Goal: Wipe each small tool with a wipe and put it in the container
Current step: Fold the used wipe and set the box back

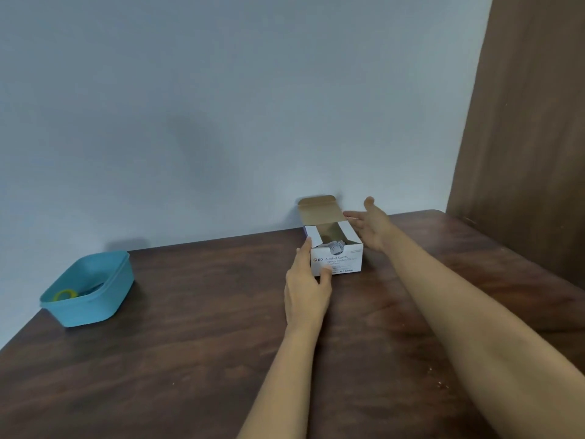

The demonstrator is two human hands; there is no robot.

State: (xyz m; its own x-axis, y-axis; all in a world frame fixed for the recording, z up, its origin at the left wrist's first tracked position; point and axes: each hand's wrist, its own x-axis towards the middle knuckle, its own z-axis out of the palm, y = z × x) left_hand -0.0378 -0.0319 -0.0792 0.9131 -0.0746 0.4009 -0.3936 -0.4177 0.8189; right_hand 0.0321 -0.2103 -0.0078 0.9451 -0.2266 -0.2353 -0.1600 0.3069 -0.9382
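**Tipping risk on the reach**

The left grip (305, 289) pinches the swab box (337, 263) at its near corner. The blue container (95, 308) sits well left, tools (65, 294) inside. The right grip (368, 228), spread and empty beside the box, might knock it over fetching a wipe (334, 247).

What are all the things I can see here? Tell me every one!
table: 1, dark brown wood, fills the lower view
container: 1, blue, on the table's left side
yellow ring: 1, yellow, inside the container, beside something dark and unclear
swab box: 1, white, lid open, at the table's back
packets: count unclear, grey-white, inside the swab box
wall: 1, pale grey, behind the table
panel: 1, brown, far right
left hand: 1, holds the swab box's left front corner
right hand: 1, open, right of the swab box
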